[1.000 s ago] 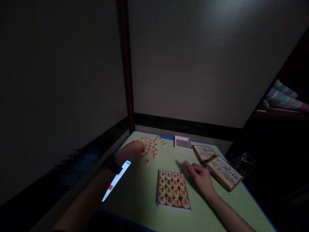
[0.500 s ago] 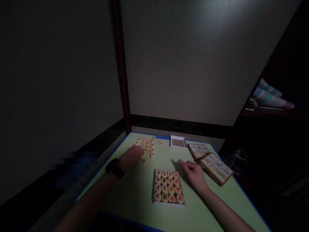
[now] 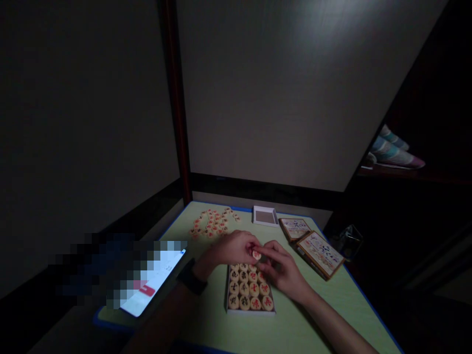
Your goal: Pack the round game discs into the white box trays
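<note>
Above the far edge of a white box [image 3: 251, 311] filled with rows of round pieces, my left hand [image 3: 238, 247] is closed on a round piece with a red character [image 3: 256, 254]. My right hand [image 3: 282, 270] meets it from the right, its fingers apart and one fingertip at the piece. Both hands partly cover the top row of the box. Loose round pieces [image 3: 212, 228] with red and black characters lie scattered beyond my left hand. A dark watch [image 3: 191, 278] is on my left wrist.
On the green table [image 3: 295, 319] with a blue edge, a shallow white tray [image 3: 265, 216] stands at the back. Two patterned boxes, one near [image 3: 320, 253] and one farther [image 3: 295, 228], lie at the right. A lit phone [image 3: 153, 282] is at the left edge.
My left hand has moved right from the loose pieces to above the box, bringing a piece. My right hand has shifted left to meet it. The phone screen now shows at the left.
</note>
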### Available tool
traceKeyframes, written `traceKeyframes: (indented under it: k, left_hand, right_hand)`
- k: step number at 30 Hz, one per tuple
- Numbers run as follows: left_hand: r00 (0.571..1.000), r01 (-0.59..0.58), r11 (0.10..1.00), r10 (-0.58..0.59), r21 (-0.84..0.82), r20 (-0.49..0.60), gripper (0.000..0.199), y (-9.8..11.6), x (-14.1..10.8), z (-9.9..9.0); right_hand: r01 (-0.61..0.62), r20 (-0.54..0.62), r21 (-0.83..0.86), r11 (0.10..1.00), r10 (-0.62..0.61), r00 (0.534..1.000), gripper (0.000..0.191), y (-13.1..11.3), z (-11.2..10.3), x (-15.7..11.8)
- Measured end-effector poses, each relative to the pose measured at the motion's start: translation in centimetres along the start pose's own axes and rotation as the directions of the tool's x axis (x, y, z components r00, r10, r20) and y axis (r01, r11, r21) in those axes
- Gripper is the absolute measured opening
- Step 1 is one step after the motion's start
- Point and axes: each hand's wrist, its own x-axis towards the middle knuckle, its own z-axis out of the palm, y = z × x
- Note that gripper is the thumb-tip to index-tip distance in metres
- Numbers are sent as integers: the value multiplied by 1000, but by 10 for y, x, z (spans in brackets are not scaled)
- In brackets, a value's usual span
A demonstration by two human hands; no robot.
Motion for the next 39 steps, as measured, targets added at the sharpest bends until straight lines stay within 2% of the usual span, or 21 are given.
traceKeyframes:
  k: [3, 5, 9, 19, 22, 26, 30, 33, 39]
  left_hand:
    - [984, 104, 934, -47, -341, 172, 31, -16, 5, 9]
    - [961, 177, 863, -48, -473, 273, 41, -24, 5, 10]
    - [923, 255, 816, -44, -519, 383, 50, -27, 0, 7]
    - [883, 294, 790, -10, -538, 469, 53, -25, -6, 6]
    - [913, 275, 788, -35, -551, 406, 59, -23, -7, -3]
    - [982, 170, 787, -86, -593, 167, 51, -24, -6, -11]
    - [993, 78, 813, -117, -578, -31, 46, -31, -2, -9]
    - [987, 65, 834, -135, -547, -89, 44, -36, 1, -5]
    - [985, 49, 869, -125, -493, -122, 39, -39, 2, -6]
  right_hand:
    - [29, 93, -38, 999, -26, 995, 30, -1, 0, -3]
    - [-6, 164, -43, 999, 13, 986, 31, -2, 0, -3]
    - [-43, 243, -38, 998, 51, 969, 28, -10, 0, -2]
    - [-104, 319, 30, 994, 89, 944, 25, -21, -6, 0]
    - [-134, 374, 65, 989, 101, 922, 26, -27, -10, 0]
    - [-152, 481, 120, 981, 76, 873, 29, -33, -10, -2]
    - [-137, 483, 96, 986, 75, 873, 31, -33, -3, -5]
    - [-85, 478, 61, 994, 46, 877, 28, -32, -1, -6]
    - [-34, 485, 2, 999, 29, 874, 33, -31, -2, -7]
